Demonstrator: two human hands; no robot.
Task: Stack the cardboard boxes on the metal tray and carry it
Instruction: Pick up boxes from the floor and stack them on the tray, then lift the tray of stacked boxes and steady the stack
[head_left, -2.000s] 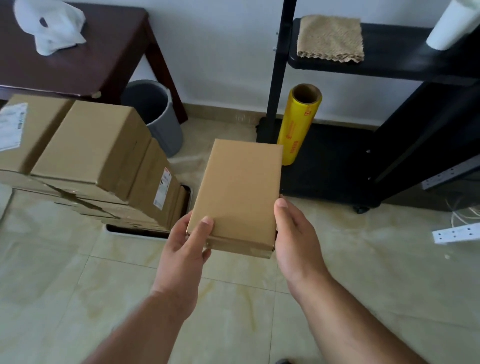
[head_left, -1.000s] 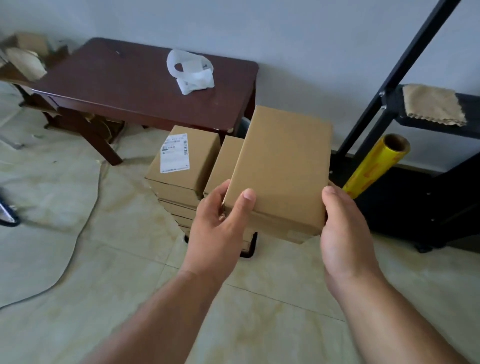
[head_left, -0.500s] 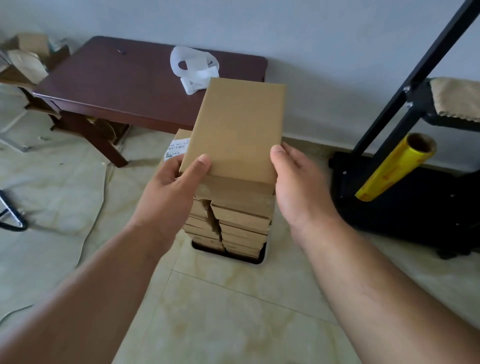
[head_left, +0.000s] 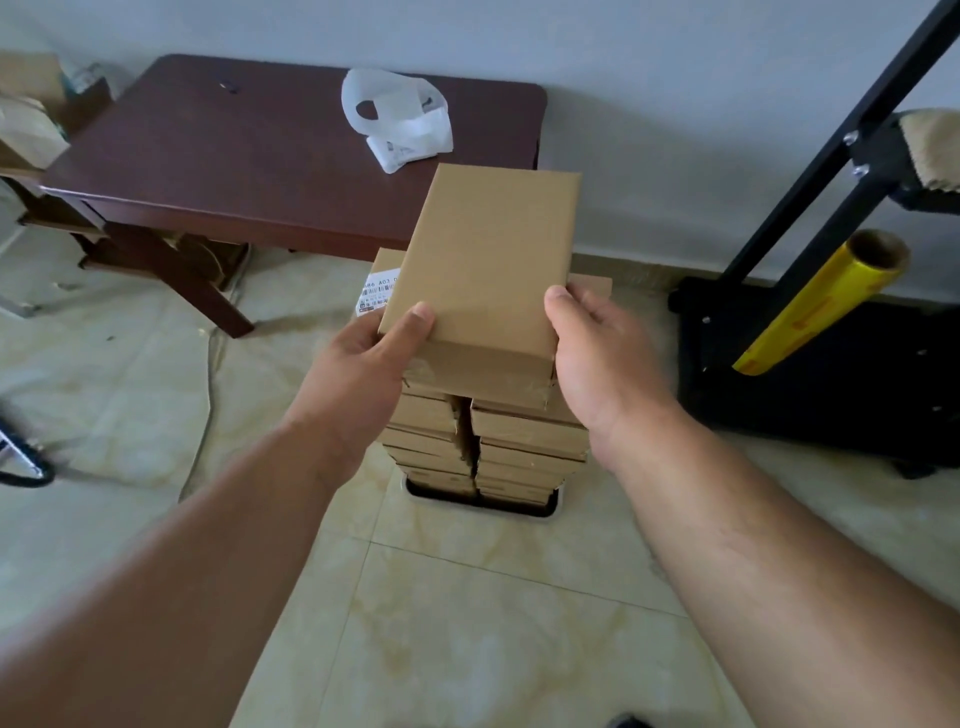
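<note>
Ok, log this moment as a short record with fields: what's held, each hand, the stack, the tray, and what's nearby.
held: box, plain top, above the stack
left hand: grips the box's near left corner, thumb on top
right hand: grips its near right corner, thumb on top
stack: two columns of boxes side by side
tray: on the floor under the stack, only its rim shows
nearby: table with a white bag; yellow roll by a black rack

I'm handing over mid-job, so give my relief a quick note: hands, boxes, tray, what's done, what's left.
Left hand and right hand grip the near corners of one cardboard box, held over the stack.
Stack: two side-by-side columns on the metal tray, which sits on the floor.
Done: most boxes stacked.
Left: set this box on top, then lift and carry the tray.
</note>
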